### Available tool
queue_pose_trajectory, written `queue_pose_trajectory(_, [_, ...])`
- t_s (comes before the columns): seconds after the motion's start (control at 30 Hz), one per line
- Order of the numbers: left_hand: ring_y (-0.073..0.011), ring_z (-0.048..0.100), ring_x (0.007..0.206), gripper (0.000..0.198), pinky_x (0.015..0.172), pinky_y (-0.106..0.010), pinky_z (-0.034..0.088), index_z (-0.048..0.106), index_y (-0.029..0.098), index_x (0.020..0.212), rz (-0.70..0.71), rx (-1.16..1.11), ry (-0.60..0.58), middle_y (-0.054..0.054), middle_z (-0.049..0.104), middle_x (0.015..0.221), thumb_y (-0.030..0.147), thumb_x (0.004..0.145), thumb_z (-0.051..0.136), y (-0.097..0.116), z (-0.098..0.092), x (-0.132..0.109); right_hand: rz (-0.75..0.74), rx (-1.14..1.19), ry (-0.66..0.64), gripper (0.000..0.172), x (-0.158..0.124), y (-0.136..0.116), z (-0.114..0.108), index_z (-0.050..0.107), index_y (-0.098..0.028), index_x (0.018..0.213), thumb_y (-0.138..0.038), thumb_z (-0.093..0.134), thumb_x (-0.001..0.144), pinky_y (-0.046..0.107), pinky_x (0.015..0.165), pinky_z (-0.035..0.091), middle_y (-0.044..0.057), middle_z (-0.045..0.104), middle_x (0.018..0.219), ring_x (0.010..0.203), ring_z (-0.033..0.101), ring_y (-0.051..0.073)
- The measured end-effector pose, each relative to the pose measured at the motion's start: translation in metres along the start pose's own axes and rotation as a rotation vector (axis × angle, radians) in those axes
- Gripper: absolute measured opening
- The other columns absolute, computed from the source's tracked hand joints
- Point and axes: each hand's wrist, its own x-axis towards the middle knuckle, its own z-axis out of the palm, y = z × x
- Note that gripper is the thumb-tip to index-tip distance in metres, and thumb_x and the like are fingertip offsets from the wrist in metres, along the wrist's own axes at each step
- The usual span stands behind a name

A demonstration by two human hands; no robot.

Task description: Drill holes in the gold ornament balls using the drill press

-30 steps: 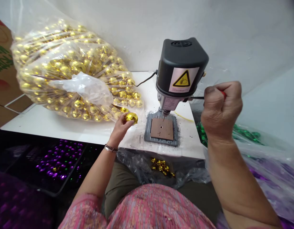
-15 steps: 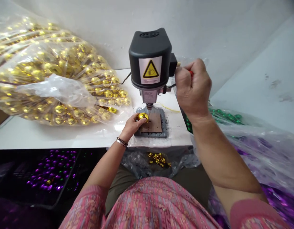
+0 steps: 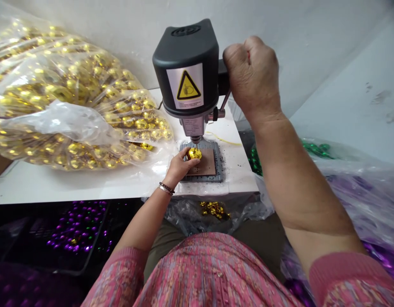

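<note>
Between the thumb and fingers of my left hand point(image 3: 178, 166) is a shiny gold faceted ball point(image 3: 194, 154). It is held over a brown board point(image 3: 207, 164) on the grey base point(image 3: 218, 160) of a small drill press point(image 3: 185, 72). The drill bit point(image 3: 197, 146) points down just at the top of the ball; whether it touches, I cannot tell. My right hand point(image 3: 254, 79) is wrapped in a fist around the press's feed handle point(image 3: 226, 99), right of the black motor housing. Most of the handle's grip is hidden, with a bit of red showing.
A large clear bag of gold balls point(image 3: 72, 94) covers the left of the white table point(image 3: 126, 187). An open plastic bag with gold pieces point(image 3: 215, 209) hangs below the front edge. A black tray of purple balls point(image 3: 78, 226) is lower left; bagged green balls point(image 3: 314, 149) are right.
My right hand and the handle have moved up. My left hand has brought the gold ball slightly right, under the bit. The whole view has shifted a little.
</note>
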Motion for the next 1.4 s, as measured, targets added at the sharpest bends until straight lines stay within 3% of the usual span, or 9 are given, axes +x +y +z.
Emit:
queue_pose_trajectory(0.2, [-0.0234, 0.069, 0.104, 0.072, 0.096, -0.034, 0.053, 0.064, 0.021, 0.14, 0.04, 0.101, -0.027, -0.007, 0.075, 0.117, 0.025, 0.071, 0.084, 0.007, 0.01, -0.006, -0.005, -0.007, -0.004, 0.044, -0.002, -0.001, -0.002, 0.025, -0.019, 0.064, -0.028, 0.044, 0.103, 0.022, 0.067, 0.021, -0.008, 0.023, 0.064, 0.066, 0.018, 0.005])
queue_pose_trajectory(0.43, [-0.0236, 0.071, 0.099, 0.079, 0.092, -0.033, 0.054, 0.058, 0.021, 0.147, 0.015, 0.072, -0.042, -0.006, 0.077, 0.11, 0.027, 0.072, 0.083, 0.005, 0.014, -0.008, -0.076, 0.078, 0.024, 0.043, -0.012, 0.006, -0.005, 0.025, -0.02, 0.065, -0.022, 0.05, 0.1, 0.022, 0.068, 0.026, -0.008, 0.024, 0.062, 0.065, 0.022, 0.005])
queue_pose_trajectory(0.6, [-0.0238, 0.071, 0.096, 0.08, 0.086, -0.032, 0.054, 0.058, 0.022, 0.147, 0.008, 0.089, -0.045, -0.005, 0.077, 0.105, 0.029, 0.072, 0.084, 0.003, 0.016, -0.008, -0.289, 0.152, 0.057, 0.031, -0.042, 0.03, -0.009, 0.032, -0.023, 0.072, -0.025, 0.057, 0.09, 0.022, 0.067, 0.035, -0.008, 0.032, 0.063, 0.061, 0.028, 0.006])
queue_pose_trajectory(0.73, [-0.023, 0.071, 0.094, 0.08, 0.084, -0.031, 0.054, 0.059, 0.022, 0.146, 0.0, 0.096, -0.038, -0.005, 0.078, 0.104, 0.03, 0.071, 0.084, 0.001, 0.017, -0.008, -0.429, 0.085, 0.059, 0.018, -0.07, 0.055, -0.008, 0.039, -0.023, 0.076, -0.033, 0.05, 0.087, 0.024, 0.067, 0.043, -0.005, 0.041, 0.066, 0.06, 0.036, 0.007])
queue_pose_trajectory(0.97, [-0.0239, 0.07, 0.097, 0.078, 0.082, -0.032, 0.054, 0.058, 0.025, 0.147, 0.035, 0.099, -0.05, -0.005, 0.077, 0.113, 0.031, 0.073, 0.083, -0.002, 0.017, -0.007, -0.418, -0.037, 0.073, 0.021, -0.091, 0.079, 0.002, 0.048, -0.024, 0.081, -0.043, 0.045, 0.088, 0.031, 0.069, 0.048, 0.0, 0.05, 0.07, 0.066, 0.049, 0.013])
queue_pose_trajectory(1.4, [-0.0236, 0.07, 0.097, 0.079, 0.086, -0.032, 0.055, 0.06, 0.024, 0.145, 0.017, -0.04, -0.063, -0.004, 0.077, 0.113, 0.029, 0.07, 0.086, -0.005, 0.018, -0.007, -0.591, 0.045, 0.261, 0.015, -0.104, 0.105, 0.024, 0.054, -0.023, 0.087, -0.036, 0.048, 0.091, 0.03, 0.066, 0.046, 0.0, 0.051, 0.07, 0.064, 0.05, 0.013])
